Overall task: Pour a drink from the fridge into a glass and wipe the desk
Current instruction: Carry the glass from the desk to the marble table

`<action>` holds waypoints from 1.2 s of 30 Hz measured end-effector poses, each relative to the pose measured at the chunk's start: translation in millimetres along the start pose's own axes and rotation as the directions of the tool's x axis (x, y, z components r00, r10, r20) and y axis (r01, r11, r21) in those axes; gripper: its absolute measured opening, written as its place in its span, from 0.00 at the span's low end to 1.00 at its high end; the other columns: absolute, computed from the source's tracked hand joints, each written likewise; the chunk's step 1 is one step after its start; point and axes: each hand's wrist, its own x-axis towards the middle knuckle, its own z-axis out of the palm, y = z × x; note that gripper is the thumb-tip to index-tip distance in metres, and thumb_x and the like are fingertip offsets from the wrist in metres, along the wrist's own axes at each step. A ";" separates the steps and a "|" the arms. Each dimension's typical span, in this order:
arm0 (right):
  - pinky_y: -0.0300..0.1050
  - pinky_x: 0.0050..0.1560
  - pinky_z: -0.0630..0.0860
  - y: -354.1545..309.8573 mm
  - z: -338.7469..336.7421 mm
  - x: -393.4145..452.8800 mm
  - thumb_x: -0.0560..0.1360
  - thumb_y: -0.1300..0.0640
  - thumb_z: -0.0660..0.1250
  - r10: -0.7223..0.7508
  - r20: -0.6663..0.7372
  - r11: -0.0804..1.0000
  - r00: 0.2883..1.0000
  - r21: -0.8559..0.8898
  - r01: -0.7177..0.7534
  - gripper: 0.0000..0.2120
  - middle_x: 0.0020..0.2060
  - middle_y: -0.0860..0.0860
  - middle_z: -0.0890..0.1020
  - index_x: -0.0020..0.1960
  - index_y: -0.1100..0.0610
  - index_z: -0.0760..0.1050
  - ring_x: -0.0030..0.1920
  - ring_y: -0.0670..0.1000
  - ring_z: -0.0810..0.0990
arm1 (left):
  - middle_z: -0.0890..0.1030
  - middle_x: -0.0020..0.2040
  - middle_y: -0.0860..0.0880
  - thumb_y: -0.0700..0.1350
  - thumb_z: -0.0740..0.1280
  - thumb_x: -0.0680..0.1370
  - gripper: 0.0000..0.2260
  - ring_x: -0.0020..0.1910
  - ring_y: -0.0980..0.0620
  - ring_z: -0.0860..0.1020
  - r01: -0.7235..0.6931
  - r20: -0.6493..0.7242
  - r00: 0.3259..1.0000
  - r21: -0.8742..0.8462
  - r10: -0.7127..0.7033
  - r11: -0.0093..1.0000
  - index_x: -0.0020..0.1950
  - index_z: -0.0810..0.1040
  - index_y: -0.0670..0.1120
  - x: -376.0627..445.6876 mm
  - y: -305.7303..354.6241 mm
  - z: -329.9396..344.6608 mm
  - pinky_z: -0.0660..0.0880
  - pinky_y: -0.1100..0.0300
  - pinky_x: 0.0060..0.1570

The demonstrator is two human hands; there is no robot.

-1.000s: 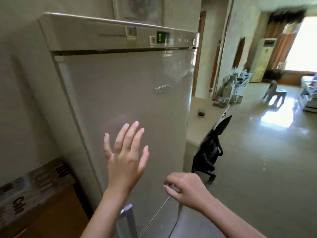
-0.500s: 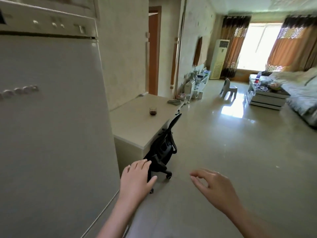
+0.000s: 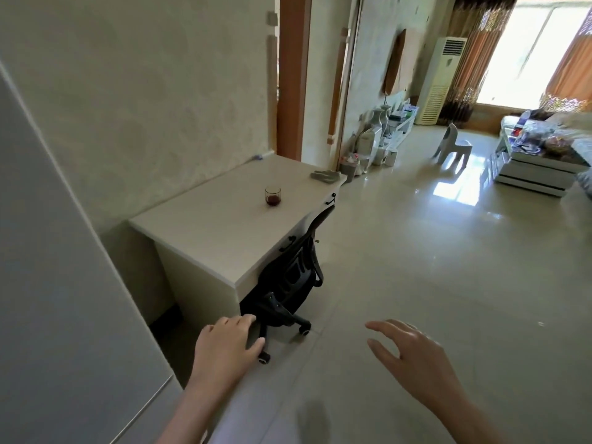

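Drink sitting poured in glass point(image 3: 273, 196) on desk point(image 3: 205, 232), wiping left: cloth point(image 3: 324, 176) untouched, left hand point(image 3: 228, 347) and right hand point(image 3: 413, 357) hanging empty, fingers relaxed.

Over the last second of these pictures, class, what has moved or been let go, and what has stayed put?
The view has swung right, off the fridge towards the desk. The left hand, earlier raised by the fridge door, has dropped low; the right hand, earlier curled near the door's lower edge, has come away and opened. Both hold nothing. The glass, the cloth and the chair stayed where they were.
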 end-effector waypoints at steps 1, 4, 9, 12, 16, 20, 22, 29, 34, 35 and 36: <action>0.41 0.54 0.71 7.2 -0.4 17.7 0.75 0.43 0.63 -0.006 0.007 1.000 1.000 -0.008 0.006 0.12 0.55 0.34 0.78 0.58 0.39 0.74 0.56 0.40 0.76 | 0.73 0.68 0.56 0.60 0.56 0.78 0.23 0.65 0.55 0.70 0.005 -0.003 1.000 -0.013 -0.006 1.000 0.71 0.65 0.55 17.6 4.0 2.3 0.67 0.58 0.61; 0.42 0.56 0.71 29.2 -5.0 69.1 0.75 0.42 0.62 -0.023 0.038 0.999 0.999 -0.035 0.024 0.14 0.57 0.34 0.77 0.60 0.39 0.74 0.59 0.40 0.75 | 0.75 0.65 0.56 0.60 0.57 0.78 0.22 0.62 0.56 0.73 0.024 -0.019 1.000 -0.068 -0.025 0.997 0.71 0.65 0.56 72.9 20.3 5.8 0.69 0.59 0.57; 0.41 0.59 0.69 60.0 -19.7 147.2 0.76 0.42 0.61 -0.046 0.050 0.997 0.998 -0.052 0.049 0.15 0.60 0.35 0.75 0.62 0.40 0.72 0.61 0.39 0.73 | 0.76 0.63 0.57 0.61 0.58 0.77 0.22 0.60 0.55 0.74 0.009 -0.010 1.000 -0.133 -0.010 0.991 0.70 0.66 0.57 159.4 51.7 11.4 0.72 0.61 0.50; 0.41 0.60 0.69 75.1 -22.1 197.1 0.76 0.41 0.60 -0.063 0.076 0.997 0.995 -0.039 0.066 0.17 0.62 0.35 0.74 0.64 0.40 0.70 0.62 0.40 0.72 | 0.76 0.63 0.57 0.60 0.60 0.77 0.22 0.60 0.55 0.73 0.003 -0.026 1.000 -0.221 -0.009 0.975 0.70 0.67 0.56 202.6 69.9 15.2 0.71 0.61 0.50; 0.41 0.60 0.70 95.3 -13.0 272.5 0.77 0.41 0.59 -0.129 0.127 0.992 0.984 0.002 0.129 0.19 0.63 0.38 0.74 0.67 0.41 0.68 0.62 0.41 0.73 | 0.75 0.64 0.59 0.60 0.59 0.78 0.22 0.62 0.58 0.72 0.018 -0.052 0.998 -0.304 -0.036 0.952 0.70 0.67 0.56 257.8 89.5 27.5 0.69 0.64 0.53; 0.40 0.57 0.72 120.8 -0.7 356.4 0.77 0.41 0.58 -0.231 0.169 0.973 0.958 0.022 0.230 0.19 0.63 0.38 0.74 0.67 0.40 0.67 0.61 0.41 0.73 | 0.75 0.63 0.59 0.60 0.60 0.78 0.21 0.61 0.58 0.72 0.097 -0.056 0.991 -0.340 -0.123 0.935 0.70 0.67 0.57 316.7 107.8 42.1 0.67 0.65 0.51; 0.38 0.56 0.70 131.2 1.5 399.8 0.77 0.41 0.58 -0.278 0.197 0.960 0.940 0.038 0.276 0.19 0.64 0.37 0.73 0.67 0.41 0.66 0.61 0.40 0.72 | 0.75 0.62 0.59 0.60 0.60 0.77 0.21 0.60 0.58 0.72 0.155 -0.059 0.981 -0.346 -0.187 0.925 0.69 0.67 0.58 345.5 115.1 45.9 0.69 0.64 0.52; 0.36 0.55 0.68 146.9 13.9 533.3 0.77 0.43 0.58 -0.450 0.299 0.890 0.842 0.072 0.450 0.19 0.63 0.38 0.73 0.68 0.43 0.66 0.61 0.40 0.72 | 0.76 0.62 0.56 0.60 0.59 0.78 0.22 0.59 0.55 0.74 0.297 -0.097 0.940 -0.239 -0.327 0.924 0.70 0.68 0.54 434.7 123.7 49.5 0.72 0.60 0.55; 0.40 0.58 0.69 129.0 39.0 617.4 0.77 0.45 0.59 -0.553 0.363 0.826 0.750 0.125 0.549 0.19 0.63 0.40 0.73 0.68 0.44 0.66 0.60 0.42 0.72 | 0.79 0.60 0.55 0.59 0.61 0.77 0.22 0.58 0.54 0.76 0.411 -0.154 0.882 -0.216 -0.446 0.886 0.69 0.70 0.52 479.8 102.7 59.7 0.73 0.58 0.53; 0.41 0.58 0.70 124.4 45.2 633.3 0.77 0.45 0.59 -0.570 0.372 0.814 0.732 0.136 0.565 0.19 0.63 0.41 0.73 0.68 0.45 0.66 0.60 0.43 0.72 | 0.79 0.60 0.54 0.59 0.61 0.77 0.22 0.58 0.54 0.76 0.432 -0.161 0.870 -0.204 -0.465 0.879 0.68 0.71 0.52 490.3 96.7 63.1 0.73 0.58 0.52; 0.42 0.58 0.71 119.9 51.6 648.8 0.77 0.45 0.59 -0.584 0.376 0.805 0.720 0.151 0.574 0.19 0.63 0.41 0.73 0.67 0.45 0.66 0.60 0.44 0.72 | 0.79 0.60 0.54 0.58 0.61 0.77 0.21 0.58 0.54 0.76 0.453 -0.165 0.859 -0.197 -0.485 0.870 0.68 0.71 0.52 501.3 89.9 67.3 0.73 0.58 0.52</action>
